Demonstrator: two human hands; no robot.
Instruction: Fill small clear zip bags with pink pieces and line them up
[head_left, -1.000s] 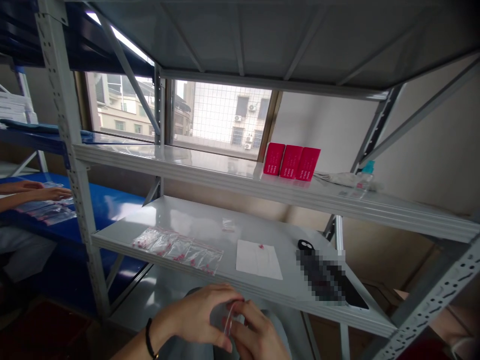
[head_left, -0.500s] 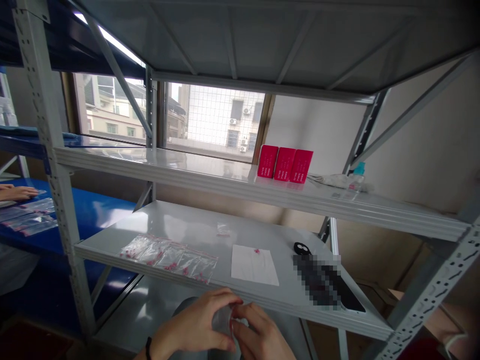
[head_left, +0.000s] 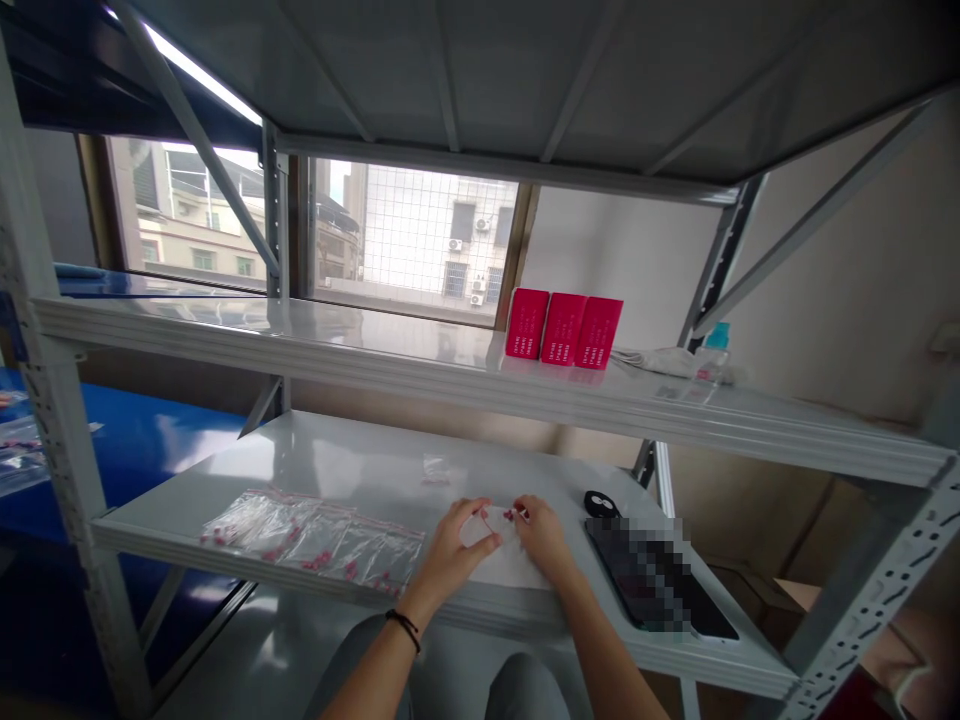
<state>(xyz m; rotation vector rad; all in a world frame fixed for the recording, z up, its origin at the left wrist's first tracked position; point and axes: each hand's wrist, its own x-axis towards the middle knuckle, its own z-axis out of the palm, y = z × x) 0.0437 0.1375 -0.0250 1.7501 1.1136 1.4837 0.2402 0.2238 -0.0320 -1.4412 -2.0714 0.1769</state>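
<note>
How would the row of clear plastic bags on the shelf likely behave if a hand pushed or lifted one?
The clear plastic bags look thin and wrinkled, so one would probably flop when lifted. They overlap in a row, so a push would likely drag its neighbours across the glossy shelf. Each holds a few small pink bits, so probably very light.

A small packing workshop or stockroom is suggested by grey steel shelving point(head_left: 465, 375), rows of filled zip bags point(head_left: 315, 540) and boxed red goods point(head_left: 562, 328).
</note>
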